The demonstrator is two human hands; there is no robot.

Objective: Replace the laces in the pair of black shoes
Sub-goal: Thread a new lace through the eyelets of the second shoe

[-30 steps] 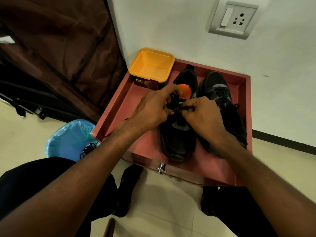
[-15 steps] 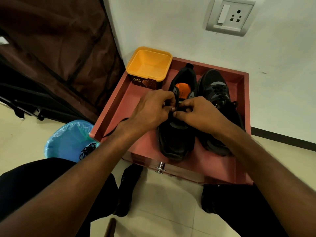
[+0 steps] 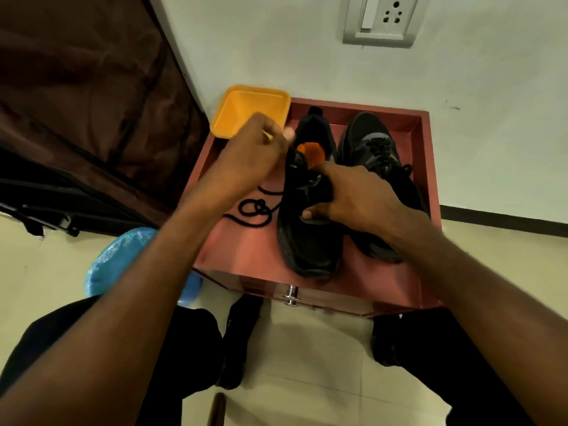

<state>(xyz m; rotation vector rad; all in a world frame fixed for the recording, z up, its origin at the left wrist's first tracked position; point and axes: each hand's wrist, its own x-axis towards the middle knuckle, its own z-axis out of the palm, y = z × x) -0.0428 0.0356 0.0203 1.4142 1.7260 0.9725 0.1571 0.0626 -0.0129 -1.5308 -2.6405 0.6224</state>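
White wall behind, with a switch-and-socket plate (image 3: 381, 18) high up; cream tiled floor (image 3: 322, 364) below; dark brown fabric wardrobe (image 3: 92, 87) at left. Against the wall, a reddish-brown wooden drawer (image 3: 246, 247) set on the floor, metal knob (image 3: 291, 295) on its near front.

Inside the drawer, two black shoes side by side, long axes running near-to-far. Left shoe (image 3: 310, 241): toe toward the camera, heel toward the wall, orange insole (image 3: 312, 150) showing in the opening. Right shoe (image 3: 375, 142): reversed, toe toward the wall, already laced, partly hidden by the right forearm.

Loose black lace (image 3: 255, 210) looped on the drawer floor just left of the left shoe, running up toward the left hand.

Left hand (image 3: 249, 158) raised over the drawer's far-left part, fingers curled, pinching something small with a yellowish tip between thumb and fingers; motion blur, so exactly what is held cannot be told. Right hand (image 3: 353, 198) resting on the left shoe's upper, fingers curled over the tongue area and thumb pressed to the near side, gripping it.

Yellow plastic tub (image 3: 242, 112) at the drawer's far-left corner, partly behind the left hand. Blue plastic-lined bin (image 3: 123, 259) on the floor left of the drawer. Black-clad legs and black socks (image 3: 238, 339) at bottom.
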